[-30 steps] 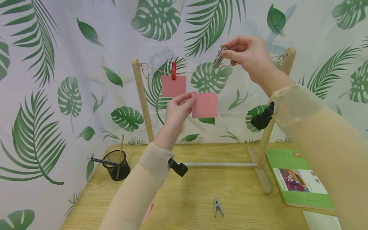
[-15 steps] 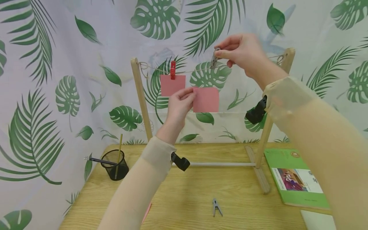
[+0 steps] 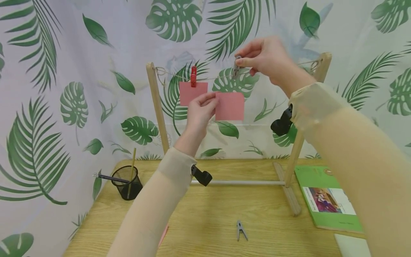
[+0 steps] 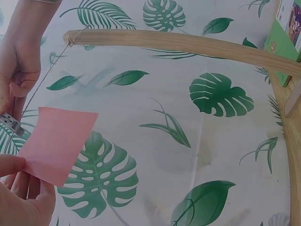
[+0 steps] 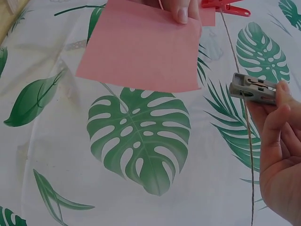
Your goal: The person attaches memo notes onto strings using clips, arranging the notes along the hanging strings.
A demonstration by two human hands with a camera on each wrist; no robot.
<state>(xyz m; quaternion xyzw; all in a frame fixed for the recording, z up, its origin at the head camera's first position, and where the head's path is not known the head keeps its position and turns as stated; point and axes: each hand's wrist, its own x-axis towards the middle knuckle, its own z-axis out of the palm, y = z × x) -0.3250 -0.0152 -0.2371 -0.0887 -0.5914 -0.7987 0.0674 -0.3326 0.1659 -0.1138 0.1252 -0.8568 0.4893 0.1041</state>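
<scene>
My left hand (image 3: 199, 112) pinches the left edge of a pink paper square (image 3: 229, 106), which hangs just below the string (image 3: 215, 77). Above it, my right hand (image 3: 268, 59) holds a grey clothespin (image 3: 237, 67) between thumb and fingers. In the right wrist view the grey clothespin (image 5: 254, 88) lies across the string (image 5: 250, 155); whether it grips the string I cannot tell. The paper (image 5: 141, 49) is apart from it there. To the left, a red clothespin (image 3: 193, 76) fixes another pink paper (image 3: 189, 93) to the string.
A wooden frame (image 3: 158, 107) carries the string over the wooden table (image 3: 205, 217). A second grey clothespin (image 3: 241, 231) lies near the front. At left stands a mesh pen cup (image 3: 126, 182); at right lies a green book (image 3: 324, 200). Pink paper (image 3: 163, 235) peeks out beside the left sleeve.
My left hand has raised the pink paper square closer to the string. My right hand has shifted left with the grey clothespin, which has turned more upright.
</scene>
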